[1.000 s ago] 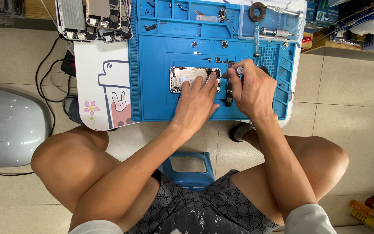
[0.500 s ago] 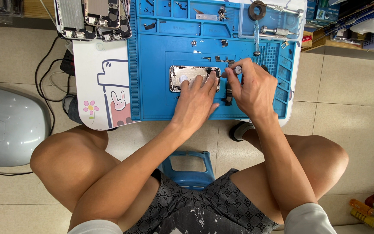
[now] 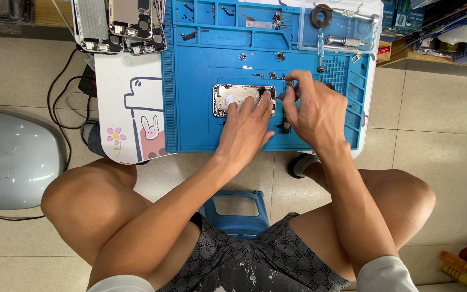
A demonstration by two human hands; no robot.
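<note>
An opened silver phone housing (image 3: 232, 98) lies on a blue repair mat (image 3: 190, 108). My left hand (image 3: 247, 127) rests flat on the housing's right half, fingers spread and pressing it down. My right hand (image 3: 314, 111) is just to the right of the housing, its thumb and forefinger pinched on a small metal part or tool tip (image 3: 288, 85) near the housing's upper right corner. What exactly is pinched is too small to tell.
Tiny screws and brackets (image 3: 274, 75) lie on the mat above the hands. Screwdrivers (image 3: 344, 40) and a round tool sit at the mat's top right. Several stripped phone housings (image 3: 120, 24) lie top left. A small white table (image 3: 131, 113) bears the mat; a grey appliance (image 3: 12, 157) stands left.
My right hand has shifted slightly up and its fingertips have closed tighter by the housing's corner. My left hand stays on the housing.
</note>
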